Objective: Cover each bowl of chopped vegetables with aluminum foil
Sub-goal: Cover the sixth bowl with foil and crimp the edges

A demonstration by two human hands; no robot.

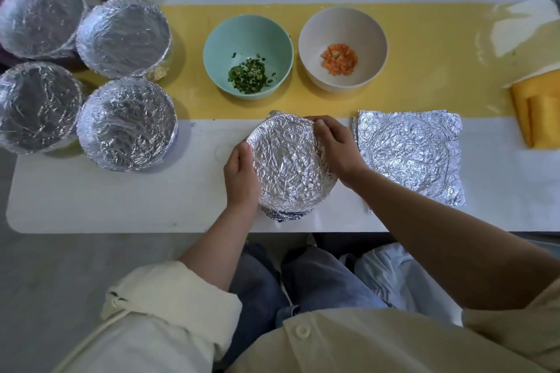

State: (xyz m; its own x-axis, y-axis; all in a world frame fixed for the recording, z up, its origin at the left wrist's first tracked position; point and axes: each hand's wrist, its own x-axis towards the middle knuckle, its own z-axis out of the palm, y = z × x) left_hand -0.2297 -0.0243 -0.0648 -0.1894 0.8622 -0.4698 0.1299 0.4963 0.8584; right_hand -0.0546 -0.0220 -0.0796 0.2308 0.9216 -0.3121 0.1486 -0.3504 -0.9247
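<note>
Five foiled bowls (124, 36) done; left hand (241, 172), right hand (336, 145) grip sixth bowl (291, 166), foil on; green bowl (218, 45), carrot bowl (312, 39) uncovered; sheets (409, 154) spare

Crinkled silver covers the near bowl (292, 166), the five bowls (124, 36) at left and the foil sheets (409, 157); the table (121, 200) is white with a plain yellow strip (424, 70), one open bowl (224, 48) mint with dark green herbs (250, 76), the second bowl (312, 48) off-white with orange cubes (339, 59), the folded cloth (539, 112) yellow, the sleeves (169, 291) cream.
</note>
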